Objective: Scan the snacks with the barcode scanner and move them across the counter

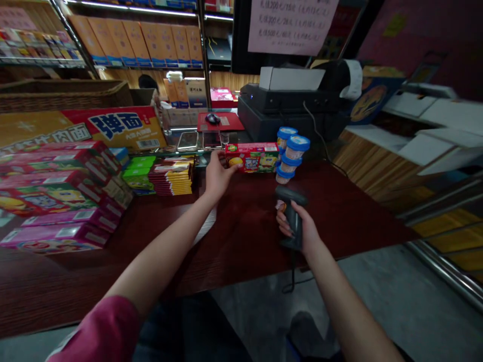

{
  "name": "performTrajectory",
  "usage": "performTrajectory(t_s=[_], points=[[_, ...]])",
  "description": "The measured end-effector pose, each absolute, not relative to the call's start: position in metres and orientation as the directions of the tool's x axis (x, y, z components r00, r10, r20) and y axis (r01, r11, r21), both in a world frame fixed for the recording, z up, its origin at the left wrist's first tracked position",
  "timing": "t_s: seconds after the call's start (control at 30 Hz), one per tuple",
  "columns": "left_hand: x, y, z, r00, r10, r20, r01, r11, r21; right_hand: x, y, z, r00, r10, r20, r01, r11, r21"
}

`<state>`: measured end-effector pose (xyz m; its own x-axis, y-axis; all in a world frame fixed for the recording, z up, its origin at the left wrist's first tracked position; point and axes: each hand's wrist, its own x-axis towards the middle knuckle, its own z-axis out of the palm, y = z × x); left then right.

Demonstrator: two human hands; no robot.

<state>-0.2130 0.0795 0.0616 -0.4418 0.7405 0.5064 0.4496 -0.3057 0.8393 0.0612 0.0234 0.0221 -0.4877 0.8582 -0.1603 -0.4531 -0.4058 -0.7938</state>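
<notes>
My left hand (219,176) grips the left end of a red snack box (252,158), thumb on its front and fingers behind. The box lies lengthwise on the dark wooden counter (241,226). Touching or close to its right end, several small tubs with blue lids (293,157) stand stacked. Nearer to me, my right hand (298,226) is wrapped round the handle of a dark barcode scanner (292,216), held over the counter's front part. The scanner is slightly blurred, and its cord hangs below the counter edge.
Stacked red and purple boxes (56,201) fill the left side, beside green packets (139,173) and red-yellow packets (173,176). Behind them stands a large noodle carton (128,128). Phones (187,141) and a mouse (213,118) lie at the back, left of a black register unit (287,113).
</notes>
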Motion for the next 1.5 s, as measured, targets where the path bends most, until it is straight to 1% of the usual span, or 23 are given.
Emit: performTrajectory(t_s=[0.07, 0.2, 0.4, 0.47, 0.6, 1.07, 1.3, 1.5], points=[[-0.205, 0.109, 0.067, -0.464, 0.706, 0.535, 0.467, -0.319, 0.825, 0.06, 0.025, 0.017, -0.508, 0.846, -0.161, -0.458, -0.423, -0.781], [-0.197, 0.15, 0.063, -0.52, 0.664, 0.538, 0.493, -0.281, 0.823, 0.061, 0.029, 0.01, -0.531, 0.83, -0.172, -0.479, -0.461, -0.747], [-0.19, 0.18, 0.046, -0.579, 0.589, 0.563, 0.556, -0.219, 0.802, 0.062, 0.03, 0.007, -0.553, 0.809, -0.198, -0.479, -0.503, -0.72], [-0.187, 0.185, 0.044, -0.582, 0.588, 0.561, 0.568, -0.2, 0.799, 0.062, 0.03, 0.006, -0.553, 0.809, -0.198, -0.481, -0.505, -0.717], [-0.183, 0.189, 0.044, -0.569, 0.622, 0.537, 0.568, -0.175, 0.804, 0.062, 0.029, 0.007, -0.546, 0.813, -0.2, -0.478, -0.499, -0.723], [-0.184, 0.169, 0.045, -0.54, 0.67, 0.509, 0.571, -0.153, 0.807, 0.064, 0.027, 0.014, -0.542, 0.82, -0.185, -0.477, -0.481, -0.736], [-0.187, 0.162, 0.05, -0.518, 0.682, 0.516, 0.583, -0.16, 0.797, 0.063, 0.026, 0.015, -0.508, 0.842, -0.184, -0.487, -0.456, -0.744], [-0.187, 0.159, 0.053, -0.523, 0.677, 0.517, 0.572, -0.17, 0.802, 0.063, 0.027, 0.014, -0.515, 0.838, -0.179, -0.477, -0.453, -0.753]])
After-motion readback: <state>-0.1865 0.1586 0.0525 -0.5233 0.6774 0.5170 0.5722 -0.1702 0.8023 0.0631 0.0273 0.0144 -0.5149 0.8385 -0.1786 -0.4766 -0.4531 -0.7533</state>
